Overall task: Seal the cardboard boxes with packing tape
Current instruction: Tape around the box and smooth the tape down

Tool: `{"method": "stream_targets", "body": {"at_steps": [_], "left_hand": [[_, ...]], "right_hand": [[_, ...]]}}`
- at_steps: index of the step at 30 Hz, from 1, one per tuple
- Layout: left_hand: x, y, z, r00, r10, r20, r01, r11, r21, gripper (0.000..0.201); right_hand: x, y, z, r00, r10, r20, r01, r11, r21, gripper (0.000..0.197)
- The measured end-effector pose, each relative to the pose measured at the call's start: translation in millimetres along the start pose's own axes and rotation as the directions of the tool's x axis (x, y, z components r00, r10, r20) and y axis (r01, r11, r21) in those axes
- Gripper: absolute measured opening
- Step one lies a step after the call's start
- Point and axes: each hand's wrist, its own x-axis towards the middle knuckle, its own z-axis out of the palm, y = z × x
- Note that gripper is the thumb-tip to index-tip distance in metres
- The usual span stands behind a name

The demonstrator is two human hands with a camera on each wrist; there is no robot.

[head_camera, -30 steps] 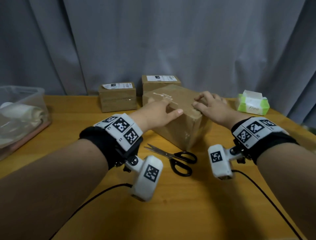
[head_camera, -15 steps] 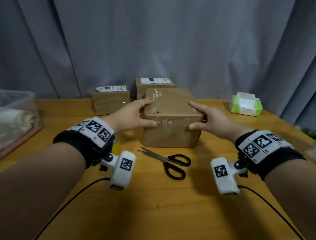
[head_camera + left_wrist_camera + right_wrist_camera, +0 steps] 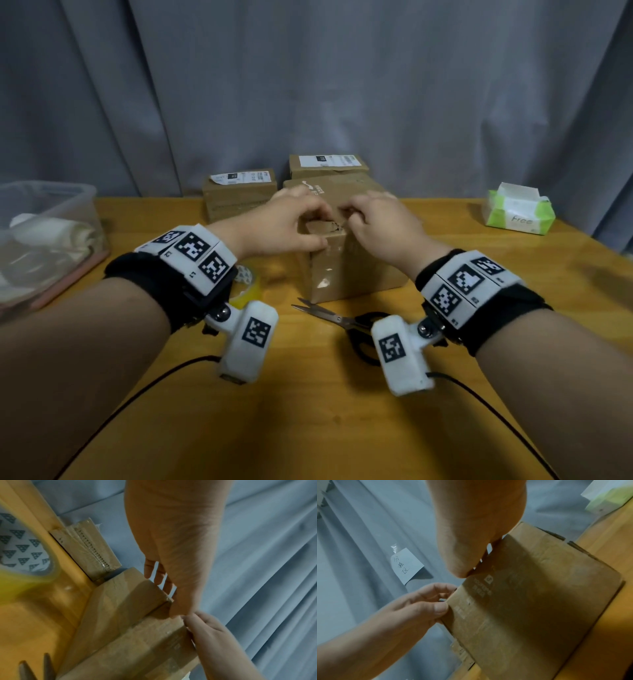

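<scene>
1. Brown cardboard box (image 3: 346,270) stands at the middle of the desk (image 3: 308,428), one corner turned toward the person.
2. The left hand (image 3: 291,226) curls over the box's near top corner, thumb on the side and fingers on top, gripping the edge.
3. The right hand (image 3: 380,226) meets it there, its bent fingers pinching the same top edge; the two hands nearly touch.
4. Scissors (image 3: 342,322) lie shut just at 6 o'clock from the box.
5. A yellowish tape roll (image 3: 248,286) sits at 9 o'clock, partly hidden by the left wrist.
6. Two smaller labelled boxes (image 3: 239,192) stand at 12 o'clock.
7. A tissue pack (image 3: 519,214) rests at 2 o'clock, a clear bin (image 3: 48,236) at 9 o'clock.
</scene>
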Motion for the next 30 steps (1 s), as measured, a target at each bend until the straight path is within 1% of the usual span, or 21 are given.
{"method": "stream_targets", "body": {"at_steps": [2,4,6,7,8,10,11,12,15,17,20,21,22,23,24,25,26,27,28,30], "left_hand": [[5.4,3.9,-2.6,0.999,-0.040,0.035,0.041,0.998,-0.037,0.027],[11.9,7.2,-2.4,0.993,-0.095,0.066,0.101,0.991,-0.085,0.013],[18.3,10.3,0.5,0.988,-0.125,0.093,0.131,0.989,-0.063,0.007],[20.0,12.1,1.8,0.986,-0.132,0.098,0.140,0.987,-0.074,0.008],[20.3,13.1,2.7,0.987,-0.132,0.094,0.143,0.982,-0.122,0.010],[17.9,15.7,1.6,0.990,-0.123,0.072,0.138,0.951,-0.276,0.015],[15.9,15.9,-0.1,0.991,-0.116,0.060,0.129,0.937,-0.326,0.013],[13.4,15.3,-1.8,0.993,-0.110,0.053,0.121,0.931,-0.345,0.011],[7.4,13.0,-2.3,0.993,-0.107,0.056,0.120,0.923,-0.365,0.019],[5.7,14.1,-1.4,0.993,-0.110,0.032,0.114,0.919,-0.378,0.019],[6.7,22.2,-5.9,0.989,-0.144,0.042,0.149,0.905,-0.397,0.019],[9.1,26.3,-8.6,0.987,-0.150,0.058,0.161,0.920,-0.358,0.019],[12.3,31.3,-10.8,0.986,-0.148,0.074,0.162,0.952,-0.259,0.021],[15.9,36.8,-12.5,0.985,-0.143,0.094,0.154,0.981,-0.122,0.023],[18.3,42.8,-13.8,0.983,-0.146,0.109,0.146,0.989,0.004,0.026],[19.8,46.9,-14.9,0.982,-0.144,0.119,0.135,0.988,0.077,0.027],[20.8,48.6,-15.2,0.982,-0.138,0.131,0.126,0.988,0.091,0.027],[20.8,46.9,-14.8,0.980,-0.133,0.145,0.127,0.991,0.048,0.026],[19.4,43.2,-13.7,0.980,-0.132,0.147,0.139,0.990,-0.037,0.026],[13.6,36.0,-8.3,0.985,-0.136,0.108,0.158,0.959,-0.236,0.027]], "right_hand": [[1.3,1.0,-0.4,0.999,0.029,-0.016,-0.030,0.999,-0.026,0.036],[1.3,2.9,-2.0,0.999,0.045,-0.006,-0.045,0.999,0.007,0.036],[1.0,3.6,-2.4,0.999,0.048,0.011,-0.048,0.999,0.010,0.037],[0.7,3.1,-2.5,0.998,0.053,0.018,-0.053,0.999,0.002,0.037],[0.2,2.4,-2.3,0.998,0.057,0.023,-0.057,0.998,-0.003,0.037],[0.1,1.4,-2.0,0.998,0.061,0.029,-0.061,0.998,-0.003,0.036],[0.0,1.0,-2.1,0.998,0.062,0.032,-0.062,0.998,-0.001,0.036],[0.2,0.7,-2.3,0.997,0.062,0.036,-0.062,0.998,0.000,0.037],[0.1,0.1,-3.8,0.996,0.063,0.061,-0.063,0.998,0.000,0.037],[-0.5,1.0,-5.3,0.995,0.067,0.076,-0.068,0.998,0.018,0.037],[0.0,3.6,-7.2,0.993,0.072,0.099,-0.078,0.995,0.059,0.035],[0.4,3.8,-7.4,0.992,0.074,0.104,-0.081,0.995,0.066,0.034],[1.0,3.3,-7.5,0.991,0.079,0.107,-0.087,0.994,0.065,0.033],[1.3,2.2,-7.7,0.990,0.086,0.111,-0.091,0.995,0.047,0.033],[1.7,1.0,-7.5,0.989,0.088,0.119,-0.091,0.996,0.017,0.033],[1.9,-0.5,-7.5,0.988,0.089,0.128,-0.088,0.996,-0.014,0.034],[1.9,-1.7,-7.8,0.987,0.092,0.135,-0.088,0.995,-0.036,0.034],[1.7,-2.5,-8.0,0.986,0.096,0.139,-0.090,0.995,-0.043,0.034],[1.9,-2.1,-8.0,0.985,0.099,0.139,-0.095,0.995,-0.036,0.033],[1.8,-0.5,-7.9,0.985,0.106,0.137,-0.107,0.994,0.000,0.031]]}}
